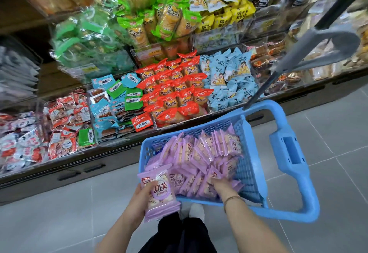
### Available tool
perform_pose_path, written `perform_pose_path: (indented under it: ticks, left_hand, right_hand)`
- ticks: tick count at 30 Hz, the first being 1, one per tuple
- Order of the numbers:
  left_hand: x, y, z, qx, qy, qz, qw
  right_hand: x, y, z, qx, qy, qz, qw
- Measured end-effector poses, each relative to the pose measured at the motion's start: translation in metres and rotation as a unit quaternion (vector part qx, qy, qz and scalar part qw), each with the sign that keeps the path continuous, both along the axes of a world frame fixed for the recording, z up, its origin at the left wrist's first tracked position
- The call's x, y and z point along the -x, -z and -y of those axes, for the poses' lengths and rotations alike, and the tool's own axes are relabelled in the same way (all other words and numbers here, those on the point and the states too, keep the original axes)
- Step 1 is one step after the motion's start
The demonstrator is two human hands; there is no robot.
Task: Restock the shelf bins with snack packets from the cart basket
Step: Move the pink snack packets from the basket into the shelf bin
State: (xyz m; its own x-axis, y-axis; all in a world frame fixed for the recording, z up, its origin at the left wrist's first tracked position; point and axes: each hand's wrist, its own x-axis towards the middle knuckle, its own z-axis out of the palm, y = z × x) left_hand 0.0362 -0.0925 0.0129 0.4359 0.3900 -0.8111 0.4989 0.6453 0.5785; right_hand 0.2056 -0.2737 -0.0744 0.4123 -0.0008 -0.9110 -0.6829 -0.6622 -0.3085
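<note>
Where the left forearm ends, left hand (pixel 137 199): fingers and thumb curled round a small stack of packets, just outside the basket's near-left corner.
Held packets (pixel 159 195): glossy lilac film pillows with crimped ends. The top one has a round darker-purple label, and pale lumpy biscuit shows through a clear patch.
Right hand (pixel 221 188): palm down inside the basket, fingers pushed in among the packets. The tips are hidden, so I cannot tell whether it grips any.
Wristband (pixel 233 199): a thin cord round the right wrist.
Shoe (pixel 196 211): a white rounded toe on the floor below the basket's near wall.
Basket (pixel 256 153): a sky-blue moulded plastic rectangle with lattice-pierced walls and a thick looped handle to the right.
Basket packets (pixel 209 153): the same lilac pillows, some on edge in loose rows, others heaped.
Floor (pixel 328 133): smooth grey square tiles with thin pale joints.
Shelf bins (pixel 211 105): clear rigid boxes with upright dividers, stepped in tiers.
Red packets (pixel 175 89): shiny puffed pillows in overlapping rows, directly beyond the basket.
Light-blue packets (pixel 229 77): plump and crinkled, in the bin to the right.
Flat sachets (pixel 113 101): thin blue and green rectangles, in the bin to the left.
Green packets (pixel 159 20): long sleeves of stacked round crackers, a tier higher.
</note>
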Motion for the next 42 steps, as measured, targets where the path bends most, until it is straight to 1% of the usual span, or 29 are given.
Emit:
perform_pose_path:
  ticks: [5, 11, 13, 16, 18, 21, 23, 25, 26, 27, 29, 31, 33, 34, 35, 36, 38, 40, 41, 42]
  left_hand:
    - [0.013, -0.003, 0.000, 0.038, -0.043, 0.006, 0.998]
    - [0.015, -0.004, 0.001, 0.037, -0.044, 0.006, 0.998]
    - [0.016, -0.004, 0.001, 0.038, -0.051, 0.003, 0.998]
    - [0.017, -0.004, 0.001, 0.032, -0.062, 0.004, 0.998]
    - [0.017, -0.005, 0.000, 0.026, -0.050, 0.011, 0.998]
    - [0.013, -0.006, -0.002, 0.003, -0.011, 0.020, 1.000]
    - [0.008, -0.008, 0.000, -0.013, 0.010, 0.015, 1.000]
    - [0.000, -0.009, 0.004, -0.033, 0.039, 0.003, 0.999]
    - [-0.005, -0.012, 0.006, -0.045, 0.058, 0.000, 0.997]
    - [-0.010, -0.015, 0.009, -0.058, 0.079, -0.005, 0.995]
    - [-0.022, -0.021, 0.016, -0.063, 0.111, 0.000, 0.992]
    - [-0.034, -0.024, 0.025, -0.050, 0.124, 0.036, 0.990]
    - [-0.043, -0.023, 0.031, -0.065, 0.148, 0.061, 0.985]
    - [-0.046, -0.022, 0.031, -0.071, 0.152, 0.062, 0.984]
    - [-0.048, -0.022, 0.030, -0.066, 0.149, 0.056, 0.985]
    - [-0.049, -0.024, 0.027, -0.051, 0.141, 0.056, 0.987]
    - [-0.047, -0.023, 0.020, -0.027, 0.120, 0.061, 0.991]
    - [-0.040, -0.019, 0.011, -0.035, 0.103, 0.059, 0.992]
    - [-0.037, -0.019, 0.007, -0.040, 0.091, 0.060, 0.993]
    - [-0.033, -0.018, 0.004, -0.044, 0.082, 0.060, 0.994]
  right_hand:
    - [0.000, 0.006, -0.012, 0.004, 0.066, -0.038, 0.997]
    - [0.007, 0.020, 0.002, -0.045, 0.085, -0.055, 0.994]
    - [0.008, 0.021, 0.003, -0.048, 0.090, -0.059, 0.993]
    - [0.010, 0.018, 0.001, -0.013, 0.090, 0.001, 0.996]
    - [0.013, 0.011, 0.001, -0.019, 0.136, 0.041, 0.990]
    - [0.020, -0.011, 0.008, -0.077, 0.195, 0.073, 0.975]
    - [0.027, -0.035, 0.012, -0.145, 0.197, 0.058, 0.968]
    - [0.034, -0.061, 0.012, -0.230, 0.179, 0.017, 0.956]
    - [0.037, -0.074, 0.008, -0.257, 0.158, 0.007, 0.953]
    - [0.041, -0.085, 0.003, -0.272, 0.127, 0.016, 0.954]
    - [0.048, -0.099, -0.010, -0.252, 0.055, 0.080, 0.963]
    - [0.054, -0.103, -0.024, -0.202, -0.010, 0.146, 0.968]
    - [0.058, -0.102, -0.036, -0.194, -0.040, 0.161, 0.967]
    - [0.057, -0.103, -0.040, -0.195, -0.035, 0.149, 0.969]
    - [0.054, -0.104, -0.042, -0.201, -0.002, 0.117, 0.972]
    - [0.049, -0.102, -0.042, -0.220, 0.053, 0.080, 0.971]
    - [0.029, -0.093, -0.034, -0.245, 0.177, 0.047, 0.952]
    - [0.000, -0.081, -0.022, -0.227, 0.290, 0.027, 0.929]
    - [-0.014, -0.075, -0.015, -0.219, 0.331, 0.013, 0.918]
    - [-0.027, -0.071, -0.011, -0.209, 0.349, 0.000, 0.914]
